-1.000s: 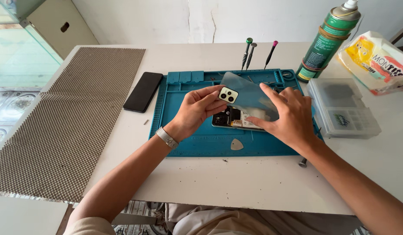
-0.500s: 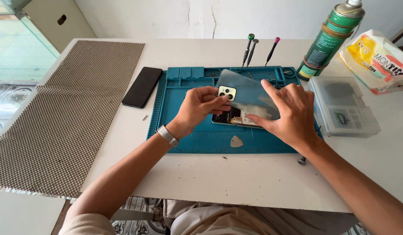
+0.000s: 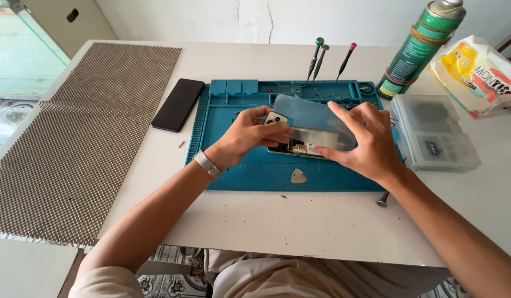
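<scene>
An opened phone (image 3: 302,148) lies on the blue repair mat (image 3: 228,138), its inner parts showing. Its pale back cover (image 3: 308,118), with a white camera block (image 3: 276,117) at the left corner, is tilted up over the phone body. My left hand (image 3: 247,135) grips the cover's left end by the camera block. My right hand (image 3: 363,138) holds the right side, fingers spread over the cover and thumb at the phone's lower edge. A grey triangular pick (image 3: 299,176) rests on the mat just in front of the phone.
A black phone (image 3: 178,104) lies left of the mat, beside a brown anti-slip mesh (image 3: 84,132). Three screwdrivers (image 3: 321,58) lie behind the mat. A green spray can (image 3: 424,47), a clear parts box (image 3: 435,132) and a yellow-white packet (image 3: 479,74) sit at the right. A screw (image 3: 382,199) lies near the mat's corner.
The back cover has come lower and flatter over the phone body. Both hands keep their hold on it and have hardly shifted.
</scene>
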